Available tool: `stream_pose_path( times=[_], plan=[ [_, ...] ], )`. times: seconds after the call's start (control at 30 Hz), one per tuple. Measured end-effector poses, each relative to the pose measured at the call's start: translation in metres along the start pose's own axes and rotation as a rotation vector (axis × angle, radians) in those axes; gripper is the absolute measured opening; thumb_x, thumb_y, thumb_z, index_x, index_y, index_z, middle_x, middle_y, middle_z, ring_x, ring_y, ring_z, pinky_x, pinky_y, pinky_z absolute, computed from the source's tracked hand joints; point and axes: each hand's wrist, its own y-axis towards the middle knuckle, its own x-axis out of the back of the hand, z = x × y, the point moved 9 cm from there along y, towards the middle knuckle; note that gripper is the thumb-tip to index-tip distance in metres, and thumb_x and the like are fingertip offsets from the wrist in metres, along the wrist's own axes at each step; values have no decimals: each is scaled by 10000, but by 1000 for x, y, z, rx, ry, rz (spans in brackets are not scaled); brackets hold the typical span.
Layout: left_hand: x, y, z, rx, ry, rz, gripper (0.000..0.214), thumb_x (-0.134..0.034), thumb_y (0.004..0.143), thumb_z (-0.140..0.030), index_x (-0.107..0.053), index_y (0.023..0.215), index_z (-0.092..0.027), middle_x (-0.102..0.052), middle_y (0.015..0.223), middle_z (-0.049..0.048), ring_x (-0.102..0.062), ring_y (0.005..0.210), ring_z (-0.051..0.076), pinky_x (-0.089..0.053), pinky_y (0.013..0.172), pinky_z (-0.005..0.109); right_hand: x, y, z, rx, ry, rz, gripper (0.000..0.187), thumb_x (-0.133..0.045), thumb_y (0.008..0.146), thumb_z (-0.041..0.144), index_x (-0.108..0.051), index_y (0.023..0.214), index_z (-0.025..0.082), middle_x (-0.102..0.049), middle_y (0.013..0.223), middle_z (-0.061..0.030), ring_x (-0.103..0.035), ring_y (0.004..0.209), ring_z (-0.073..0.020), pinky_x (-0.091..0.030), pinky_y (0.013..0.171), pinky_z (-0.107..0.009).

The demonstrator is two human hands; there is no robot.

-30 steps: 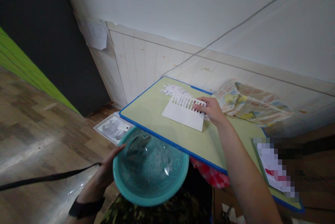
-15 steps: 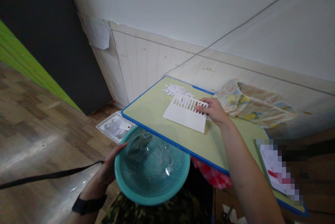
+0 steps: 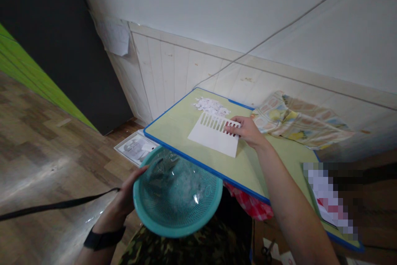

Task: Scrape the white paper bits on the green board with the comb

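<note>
My right hand [image 3: 246, 130] grips a white card with a row of slots [image 3: 214, 143] by its right end. The card is tilted over a pale green table [image 3: 182, 126] with a blue edge. Just beyond its slotted side lies a pile of small white paper pieces [image 3: 212, 106]. With my left hand [image 3: 132, 188] I hold the left rim of a teal plastic colander [image 3: 176, 232], its far side under the table's near edge. Clear, shiny plastic [image 3: 182, 178] lies inside it. The fingers of my left hand are partly hidden behind the rim.
A crumpled patterned cloth [image 3: 291, 120] lies at the table's back right. Papers partly blurred out [image 3: 325, 199] rest on the right end. Scissors [image 3: 268, 250] lie below the table. A framed sheet [image 3: 136, 147] stands near the left corner. A black strap [image 3: 58, 206] stretches leftward.
The slotted card has moved slightly left over the table, towards the paper pieces' near side, with my right hand. The colander has barely shifted along with the view.
</note>
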Motion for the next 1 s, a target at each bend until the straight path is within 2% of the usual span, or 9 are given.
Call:
stream_pose_path(
  times=[0.17, 0.43, 0.6, 0.77, 1.0],
  plan=[
    [-1, -1, -3, -28, 23, -15, 399, -500, 949, -114, -842, 744, -112, -811, 607, 110, -792, 597, 273, -650, 628, 316, -16, -1, 3, 7, 0, 93, 404, -876, 669, 484, -712, 857, 167, -750, 768, -39, -656, 659, -171, -464, 598, -268],
    [4, 3, 1, -15, 5, 22, 275, -615, 902, -142, -839, 745, -121, -816, 617, 95, -791, 591, 279, -655, 634, 324, -27, -8, 7, -53, 17, 194, 408, -906, 622, 457, -716, 834, 164, -725, 709, -16, -623, 605, -148, -455, 580, -260],
    [5, 3, 2, -3, 24, 39, 204, -669, 867, -153, -837, 754, -127, -835, 682, 102, -812, 743, 326, -658, 731, 370, -22, -8, 8, -63, 67, 155, 428, -900, 613, 494, -717, 829, 173, -746, 746, -39, -638, 616, -165, -451, 572, -271],
    [6, 2, 0, -19, 18, 25, 137, -708, 829, -154, -840, 791, -148, -830, 653, 75, -813, 729, 325, -660, 734, 375, -15, -3, 7, -23, 75, 35, 442, -887, 627, 515, -722, 847, 169, -748, 757, -40, -628, 612, -161, -448, 570, -269],
    [3, -1, -1, -24, 40, 17, 190, -694, 854, -168, -827, 720, -149, -842, 705, 85, -814, 770, 323, -660, 729, 359, -36, -8, 7, -56, 77, 172, 405, -870, 679, 476, -750, 904, 160, -756, 780, -46, -642, 634, -160, -465, 595, -271]
  ],
)
